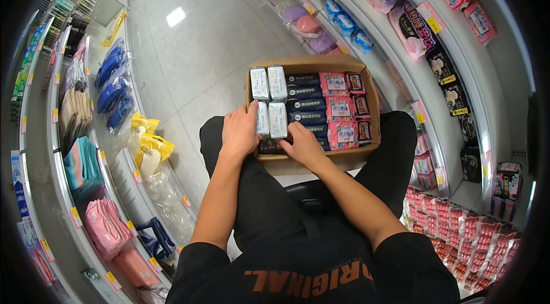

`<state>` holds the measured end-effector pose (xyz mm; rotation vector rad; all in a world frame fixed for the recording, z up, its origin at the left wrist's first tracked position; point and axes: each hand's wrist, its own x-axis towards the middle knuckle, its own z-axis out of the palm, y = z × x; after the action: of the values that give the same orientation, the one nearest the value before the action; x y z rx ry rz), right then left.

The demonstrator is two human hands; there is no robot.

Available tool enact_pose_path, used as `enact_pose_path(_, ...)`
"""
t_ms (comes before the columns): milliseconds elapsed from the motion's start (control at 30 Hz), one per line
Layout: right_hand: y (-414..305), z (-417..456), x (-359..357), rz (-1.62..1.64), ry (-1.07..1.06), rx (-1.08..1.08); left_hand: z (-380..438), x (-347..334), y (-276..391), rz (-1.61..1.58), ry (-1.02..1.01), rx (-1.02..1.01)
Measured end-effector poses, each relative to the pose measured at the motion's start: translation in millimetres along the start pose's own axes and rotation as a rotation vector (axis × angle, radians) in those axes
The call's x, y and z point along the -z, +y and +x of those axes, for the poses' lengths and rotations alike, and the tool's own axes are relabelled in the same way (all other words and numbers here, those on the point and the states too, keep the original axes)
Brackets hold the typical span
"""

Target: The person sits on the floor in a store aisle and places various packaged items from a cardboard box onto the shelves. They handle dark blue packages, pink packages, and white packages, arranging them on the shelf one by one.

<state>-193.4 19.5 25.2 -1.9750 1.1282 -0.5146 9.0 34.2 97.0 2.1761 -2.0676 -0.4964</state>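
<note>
A cardboard box (300,169) packed with goods sits between my knees. My left hand (241,128) is at its left wall, with fingers and thumb against a white plastic-wrapped pack (262,118) in the near left corner. Beside that pack is a second white pack (278,119), gripped at its near right edge by my right hand (306,144). Two more white packs (277,83) lie behind these. Dark blue packs (305,104) form the middle column, followed by pink packs (339,107) and small dark-and-pink packs (361,106). Below my hands, a dark item (271,146) is partly hidden.
Curved-looking shelving with price tags runs along both sides. The left shelves hold blue slippers (115,100), yellow bags (150,140) and folded towels (84,166). On the right are pink and black packs (412,31) and hanging red packets (464,235). A tiled aisle floor (193,46) lies ahead.
</note>
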Motion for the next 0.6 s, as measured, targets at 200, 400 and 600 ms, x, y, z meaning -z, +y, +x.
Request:
enact_pose_path(200, -2, 7, 5, -0.023, -0.127, -0.088, -2, -2, -2, 0.000, 0.055, -0.027)
enact_pose_path(400, 16, -7, 9, 0.075, 0.036, -0.069, -3, 11, 0, -0.062, -0.005, 0.047)
enact_pose_path(600, 30, -15, 13, 0.076, 0.071, -0.033, -2, 14, -4, -0.095, 0.100, -0.049)
